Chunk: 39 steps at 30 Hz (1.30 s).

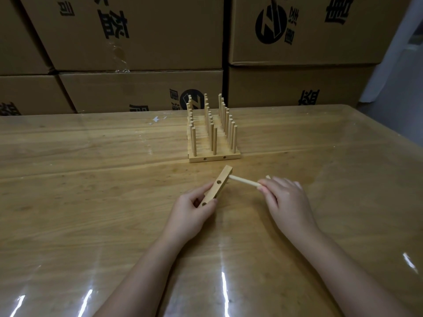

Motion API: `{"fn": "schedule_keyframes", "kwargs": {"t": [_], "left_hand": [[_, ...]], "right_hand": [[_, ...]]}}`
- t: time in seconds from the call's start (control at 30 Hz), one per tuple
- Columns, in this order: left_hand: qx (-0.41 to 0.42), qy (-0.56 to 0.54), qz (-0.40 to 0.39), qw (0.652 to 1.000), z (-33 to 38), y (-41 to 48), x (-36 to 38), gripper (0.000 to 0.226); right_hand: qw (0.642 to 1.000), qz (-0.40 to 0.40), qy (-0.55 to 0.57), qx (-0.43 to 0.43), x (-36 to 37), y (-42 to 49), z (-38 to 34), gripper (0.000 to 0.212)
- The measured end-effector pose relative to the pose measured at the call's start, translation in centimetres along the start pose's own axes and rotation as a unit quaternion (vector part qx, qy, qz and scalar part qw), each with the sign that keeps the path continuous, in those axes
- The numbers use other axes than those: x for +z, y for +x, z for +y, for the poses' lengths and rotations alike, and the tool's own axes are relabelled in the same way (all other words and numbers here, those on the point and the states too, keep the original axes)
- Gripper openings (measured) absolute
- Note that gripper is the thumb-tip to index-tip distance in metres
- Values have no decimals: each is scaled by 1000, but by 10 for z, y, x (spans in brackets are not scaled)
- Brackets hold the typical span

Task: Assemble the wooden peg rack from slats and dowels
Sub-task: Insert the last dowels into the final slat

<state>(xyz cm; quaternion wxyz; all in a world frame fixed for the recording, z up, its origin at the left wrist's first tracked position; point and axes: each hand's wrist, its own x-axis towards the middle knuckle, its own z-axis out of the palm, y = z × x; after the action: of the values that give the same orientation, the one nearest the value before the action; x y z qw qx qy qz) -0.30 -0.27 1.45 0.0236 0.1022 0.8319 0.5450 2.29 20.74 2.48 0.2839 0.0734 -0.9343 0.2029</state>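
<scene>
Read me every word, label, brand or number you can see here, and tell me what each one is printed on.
"Z", stylised, in a black circle: upper right cardboard box.
The same "Z" circle, partly hidden by the peg rack: lower middle box.
Large black Chinese characters on the boxes: upside down, unreadable to me.
The slat, dowel and table: no text.

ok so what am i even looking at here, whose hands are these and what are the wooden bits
No machine here: one picture, from a camera worn on a person's head, looking down at their bare hands. The left hand grips a short wooden slat with holes. The right hand pinches a dowel whose tip meets the slat; how deep it sits I cannot tell. Behind them on the table stands a peg rack with rows of upright dowels, and stacked cardboard boxes beyond.
</scene>
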Motion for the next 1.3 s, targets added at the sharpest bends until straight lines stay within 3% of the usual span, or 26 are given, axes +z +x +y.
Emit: {"fn": "schedule_keyframes", "kwargs": {"t": [0.27,0.43,0.67,0.77,0.97,1.3], "left_hand": [[39,12,-71,997,4,-2,0,40],[52,-35,-86,994,0,-1,4,31],[84,83,-61,991,-1,0,10,40],[85,97,-37,991,-2,1,11,38],[89,151,-29,984,-2,2,13,37],[163,258,5,952,0,-3,18,37]], "right_hand": [[992,-121,-35,0,-3,2,4,24],[992,-121,47,1,1,-3,-11,23],[995,-74,66,17,-1,-3,-14,28],[994,-94,56,0,-2,-4,-12,31],[992,-123,-21,-8,2,-5,-9,35],[977,-119,-179,8,6,-10,-20,41]]}}
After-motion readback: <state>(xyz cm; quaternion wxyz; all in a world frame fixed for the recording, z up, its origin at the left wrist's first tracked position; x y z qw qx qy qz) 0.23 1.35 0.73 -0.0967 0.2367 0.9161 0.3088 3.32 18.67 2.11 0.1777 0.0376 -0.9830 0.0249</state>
